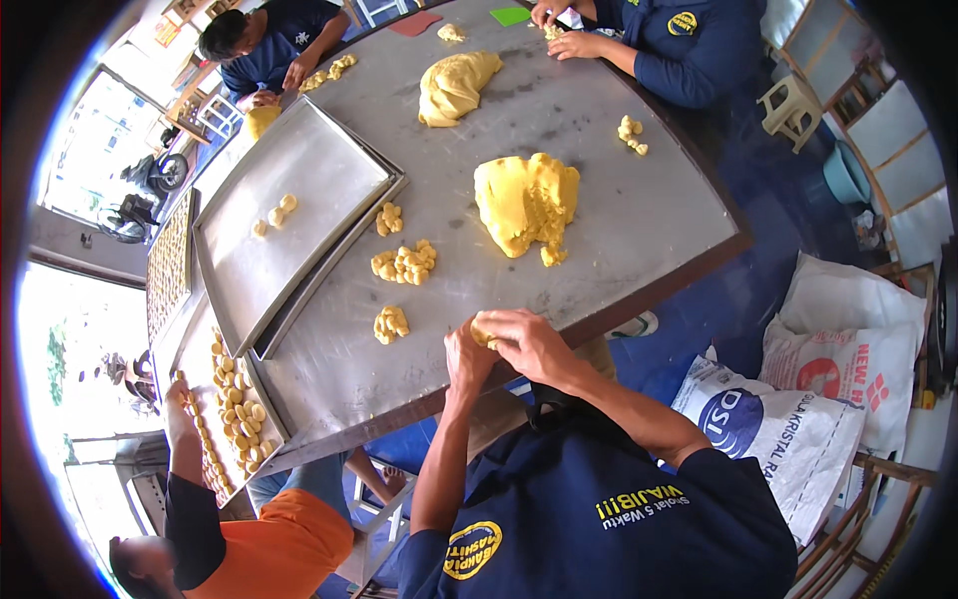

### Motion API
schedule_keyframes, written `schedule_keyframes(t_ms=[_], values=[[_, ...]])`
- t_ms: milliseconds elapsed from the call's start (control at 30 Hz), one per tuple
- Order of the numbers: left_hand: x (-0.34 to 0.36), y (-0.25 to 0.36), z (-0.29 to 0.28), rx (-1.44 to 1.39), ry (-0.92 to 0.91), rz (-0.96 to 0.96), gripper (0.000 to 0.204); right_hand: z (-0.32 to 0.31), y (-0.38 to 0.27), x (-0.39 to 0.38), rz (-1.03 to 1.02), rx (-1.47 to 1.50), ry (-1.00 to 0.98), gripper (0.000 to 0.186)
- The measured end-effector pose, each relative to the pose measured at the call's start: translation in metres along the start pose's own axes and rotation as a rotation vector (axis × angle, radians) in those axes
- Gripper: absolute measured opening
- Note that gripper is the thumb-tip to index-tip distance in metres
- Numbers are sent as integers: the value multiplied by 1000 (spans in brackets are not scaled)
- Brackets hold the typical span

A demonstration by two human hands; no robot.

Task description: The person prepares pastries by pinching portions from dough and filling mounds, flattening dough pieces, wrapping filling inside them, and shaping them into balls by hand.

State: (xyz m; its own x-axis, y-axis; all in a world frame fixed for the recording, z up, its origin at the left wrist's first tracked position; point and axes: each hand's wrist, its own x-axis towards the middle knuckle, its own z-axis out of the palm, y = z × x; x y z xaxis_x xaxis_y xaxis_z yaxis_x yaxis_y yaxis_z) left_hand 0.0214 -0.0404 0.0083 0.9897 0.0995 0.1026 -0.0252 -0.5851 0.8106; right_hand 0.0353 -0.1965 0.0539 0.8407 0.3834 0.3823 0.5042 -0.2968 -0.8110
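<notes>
Over the near edge of the steel table, my left hand (467, 361) and my right hand (534, 347) meet with fingers closed round a small piece of yellow dough (483, 336). The fingers cover most of that piece. Just beyond them lies a big yellow dough mass (519, 205), rough and torn on its near right side. Three little heaps of dough lumps sit to the left: a near heap (390, 323), a larger middle heap (404, 263) and a small far heap (389, 219).
Left of the heaps, a stacked metal tray (319, 160) bears three dough balls (276, 216). A person in orange (269, 544) reaches into a lower tray of round pieces (239, 414). Two co-workers handle dough across the steel table (619, 240). White sacks (768, 419) stand at right.
</notes>
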Motion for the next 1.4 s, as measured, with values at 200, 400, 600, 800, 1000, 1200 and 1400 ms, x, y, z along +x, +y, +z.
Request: schedule_keyframes(t_ms=[200, 400, 600, 800, 1000, 1200, 1400], values=[[0, 14, 6, -10, 24, -109, 25, 8, -2, -6, 123, -119, -52, 25], [0, 5, -3, -232, 3, 19, 28, -2, -7, 22, 278, 44, -103, 29], [1, -4, 5, -236, -26, 15, 21, -8, 12, 35, 255, -111, -183, 41], [-1, -13, -6, -583, 27, -201, 42, -60, 30, 90, 101, -689, 274, 76], [5, -18, -11, -1087, -31, -232, 54, -86, 95, 106, 81, -714, 343, 67], [17, 15, -19, -1266, -95, -311, 35, -73, 95, 82, -6, -759, 315, 33], [11, -18, -21, -505, -112, 28, 15, -50, 73, 28, 24, -659, 262, 41]])
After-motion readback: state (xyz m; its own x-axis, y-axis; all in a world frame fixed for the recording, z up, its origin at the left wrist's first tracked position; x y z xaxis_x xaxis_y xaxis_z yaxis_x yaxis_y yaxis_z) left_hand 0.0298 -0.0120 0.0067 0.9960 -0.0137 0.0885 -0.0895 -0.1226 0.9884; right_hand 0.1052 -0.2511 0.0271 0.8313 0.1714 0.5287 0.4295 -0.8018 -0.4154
